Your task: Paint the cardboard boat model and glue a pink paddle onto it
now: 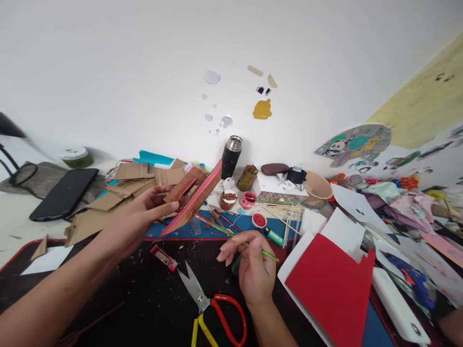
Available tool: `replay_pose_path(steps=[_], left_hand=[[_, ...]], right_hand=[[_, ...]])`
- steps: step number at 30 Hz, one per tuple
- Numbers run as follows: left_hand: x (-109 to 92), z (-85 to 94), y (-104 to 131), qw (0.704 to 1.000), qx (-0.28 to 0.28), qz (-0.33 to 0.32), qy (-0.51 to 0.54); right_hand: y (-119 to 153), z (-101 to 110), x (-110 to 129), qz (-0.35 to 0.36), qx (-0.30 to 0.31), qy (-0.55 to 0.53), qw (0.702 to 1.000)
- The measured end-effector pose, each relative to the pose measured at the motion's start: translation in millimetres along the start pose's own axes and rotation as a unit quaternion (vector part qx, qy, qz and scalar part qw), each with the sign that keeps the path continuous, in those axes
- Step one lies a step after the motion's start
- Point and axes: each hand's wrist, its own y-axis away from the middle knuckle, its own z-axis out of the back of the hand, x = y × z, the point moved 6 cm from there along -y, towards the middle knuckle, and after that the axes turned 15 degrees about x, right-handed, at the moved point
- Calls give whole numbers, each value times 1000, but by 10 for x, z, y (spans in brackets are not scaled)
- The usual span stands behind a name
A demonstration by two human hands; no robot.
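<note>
My left hand [152, 208] grips a small cardboard model [193, 205], painted brown with a pinkish-red panel along one side, and holds it tilted above the mat. In my right hand [255, 270] is a thin green paintbrush [270, 256], pinched between the fingers, its brown-tipped end pointing left toward the model. Behind the brush stand an open jar of brown paint [228, 199] and a jar of red paint [248, 200]. A lid with red paint [259, 220] lies closer. Scissors [201, 300] with red and yellow handles lie open between my forearms.
Cut cardboard pieces [108, 195] and a black phone [64, 194] lie at the left. A black flask [232, 156] stands by the wall. Red paper [331, 289], a white glue gun or similar white tool [400, 306] and craft scraps crowd the right. A small pink-red box [164, 258] rests on the dark mat.
</note>
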Motion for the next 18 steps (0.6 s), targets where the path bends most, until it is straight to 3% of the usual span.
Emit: replay_pose_path(steps=[7, 18], left_hand=[[-14, -58, 3, 1000, -1, 3, -10], [8, -32, 23, 1000, 12, 3, -7]], right_hand=[[-26, 15, 31, 4, -27, 5, 1000], [-3, -92, -26, -34, 10, 8, 999]])
